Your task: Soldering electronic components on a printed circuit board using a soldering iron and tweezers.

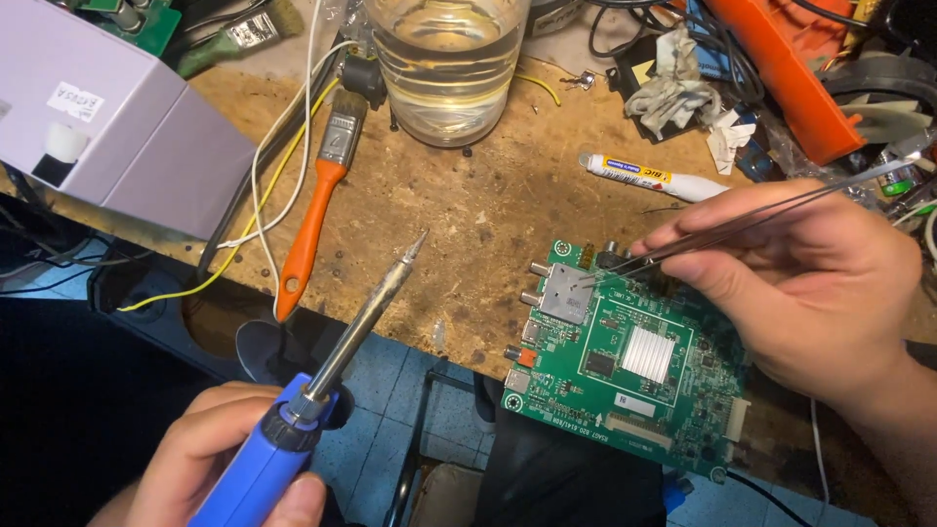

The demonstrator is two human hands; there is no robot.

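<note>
A green circuit board (634,376) with a silver heat sink and a metal tuner box lies at the front edge of a worn brown workbench (459,205). My right hand (810,283) pinches long metal tweezers (742,226), and their tips rest on the board near the tuner box. My left hand (220,468) grips a soldering iron (322,381) by its blue handle. The iron's tip points up and right, held in the air to the left of the board and apart from it.
An orange-handled brush (314,220) lies left of centre. A clear jar of liquid (447,68) stands at the back. A lilac box (107,117) fills the back left. A white pen-shaped tube (649,178), crumpled rags (673,93), wires and orange plastic crowd the back right.
</note>
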